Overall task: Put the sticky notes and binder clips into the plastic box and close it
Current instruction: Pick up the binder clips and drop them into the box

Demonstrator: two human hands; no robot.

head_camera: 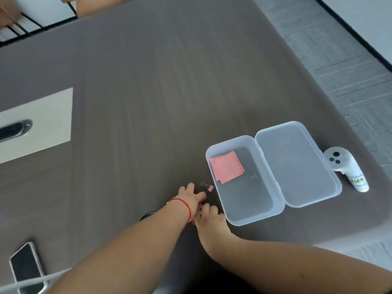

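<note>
Open plastic box (220,145) holds pink sticky notes (227,167); pink binder clip (208,187) just left; both hands (191,198) beside it.

One view only, worn on the person's head, looking forward and steeply down onto the dark table (148,92), with both forearms reaching in from the bottom edge. The wide lens bends the table's edges, takes in grey floor (339,60) at upper right and chair legs at top left, and sits close over the open plastic box (244,219). With no second camera, no part of the scene is shared.
</note>
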